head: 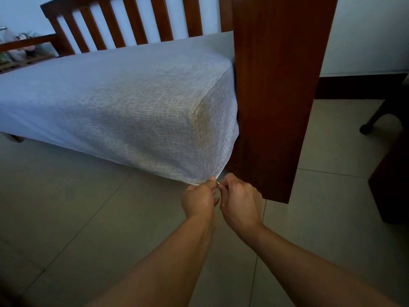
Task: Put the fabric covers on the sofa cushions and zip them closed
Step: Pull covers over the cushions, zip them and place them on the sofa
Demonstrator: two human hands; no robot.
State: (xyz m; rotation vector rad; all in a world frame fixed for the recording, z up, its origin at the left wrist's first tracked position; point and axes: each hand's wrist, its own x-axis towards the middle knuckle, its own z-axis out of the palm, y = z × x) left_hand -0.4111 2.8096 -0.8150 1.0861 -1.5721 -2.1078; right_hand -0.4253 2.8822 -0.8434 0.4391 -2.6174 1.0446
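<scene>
At the lower front corner of the covered sofa cushion (pixel 124 100), beside the wooden armrest panel (pixel 278 89), a person's left hand (pixel 199 199) pinches the fabric cover's hem while the right hand (pixel 240 199) pinches what appears to be the zip pull (pixel 218 183), the closing step apparently under way, a steady pull along the seam likely next.

I am in a home living room. In front of me stands a dark reddish-brown wooden sofa with a slatted back (pixel 274 85), carrying a long grey woven-fabric seat cushion (pixel 124 103). Pale square floor tiles (pixel 73 218) run to a plain light wall (pixel 371 34).
</scene>
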